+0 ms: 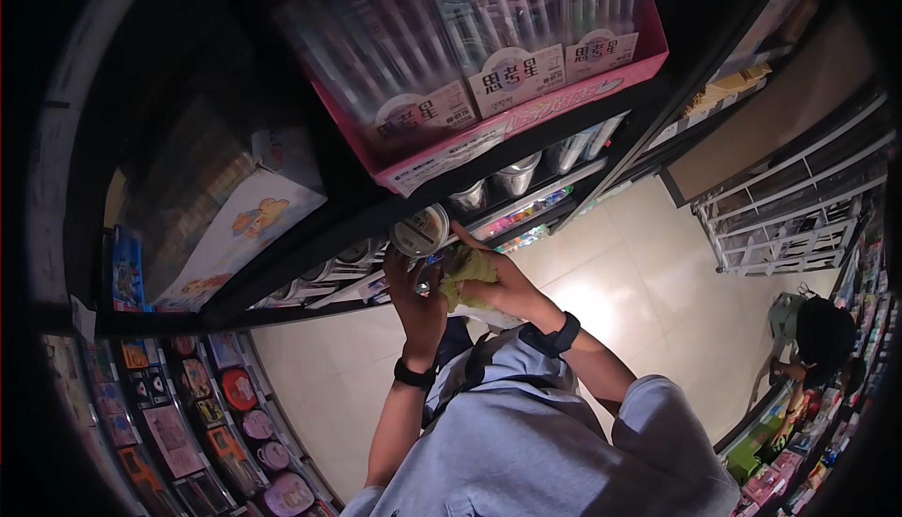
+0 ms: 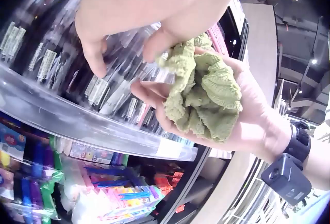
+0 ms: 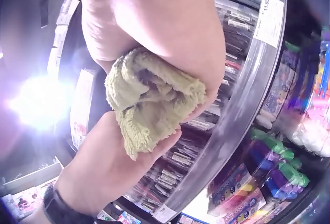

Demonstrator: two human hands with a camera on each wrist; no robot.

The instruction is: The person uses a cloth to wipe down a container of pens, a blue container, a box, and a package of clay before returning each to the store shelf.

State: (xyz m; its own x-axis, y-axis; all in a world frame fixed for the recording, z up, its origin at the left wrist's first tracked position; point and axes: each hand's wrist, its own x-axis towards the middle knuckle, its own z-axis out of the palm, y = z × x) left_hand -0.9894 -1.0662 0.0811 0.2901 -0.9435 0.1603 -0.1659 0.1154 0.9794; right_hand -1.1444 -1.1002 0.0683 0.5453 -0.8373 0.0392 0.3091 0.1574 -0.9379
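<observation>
crumpled green cloth (image 2: 219, 87) held in right hand's (image 2: 255, 121) grip; left hand (image 2: 139, 7) loose-fingered, at cloth's edge. risk: trailing fold or stray fingertip snags close-packed goods (image 2: 49, 64), tipping some off shelf (image 2: 77, 114).

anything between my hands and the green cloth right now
Nothing visible. The right hand already holds the green cloth, and the left hand is right up against it, with no object showing between. The shelf packs sit beyond the hands, not in between.
</observation>
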